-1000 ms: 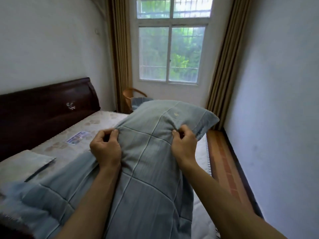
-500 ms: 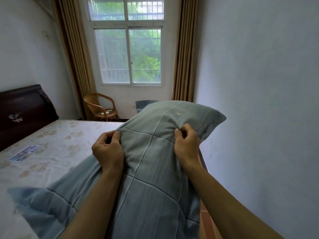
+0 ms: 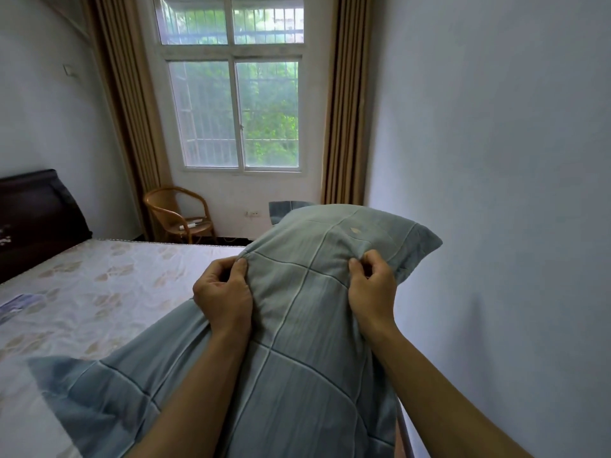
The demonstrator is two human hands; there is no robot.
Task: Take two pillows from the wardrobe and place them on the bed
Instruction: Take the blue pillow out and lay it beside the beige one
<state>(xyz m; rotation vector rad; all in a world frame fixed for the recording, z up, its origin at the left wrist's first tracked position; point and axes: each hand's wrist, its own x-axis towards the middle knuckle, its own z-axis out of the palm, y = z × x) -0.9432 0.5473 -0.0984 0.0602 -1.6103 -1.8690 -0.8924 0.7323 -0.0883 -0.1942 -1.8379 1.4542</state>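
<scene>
A blue-grey checked pillow (image 3: 307, 292) fills the lower middle of the view, held up in front of me over the bed's right side. My left hand (image 3: 224, 292) pinches a fold of its cover on the left, and my right hand (image 3: 373, 289) pinches a fold on the right. A corner of a second piece of the same fabric (image 3: 286, 211) sticks up behind the pillow's top edge. The bed (image 3: 99, 285), with a pale leaf-patterned mattress, lies to the left. The wardrobe is out of view.
A dark wooden headboard (image 3: 36, 219) stands at the far left. A wicker chair (image 3: 178, 214) sits under the window (image 3: 234, 114), between tan curtains. A white wall (image 3: 496, 193) runs close along my right. A printed label (image 3: 16, 304) lies on the mattress.
My view has swung to the right, so the headboard and mattress slid left and the right wall fills more of the frame. Both hands keep the same grip on the pillow.
</scene>
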